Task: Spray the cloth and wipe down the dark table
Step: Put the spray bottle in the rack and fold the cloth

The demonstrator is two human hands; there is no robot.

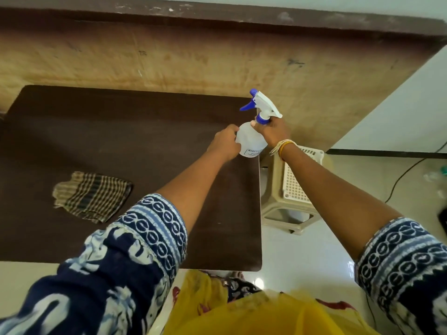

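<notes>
Translucent white spray bottle [250,139] stands at dark table's [121,131] far right edge, right hand [272,131] grasping its neck, left hand [226,143] cupping the body; best carry it left, nozzle aimed at checked cloth [93,197] lying near-left, then squeeze trigger.

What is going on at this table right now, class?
A person holds a spray bottle in both hands over the right edge of the dark table. The right hand grips its neck below the trigger, and the left hand steadies its body. The checked cloth lies untouched on the table's left side. A plastic stool stands beside the table.
</notes>
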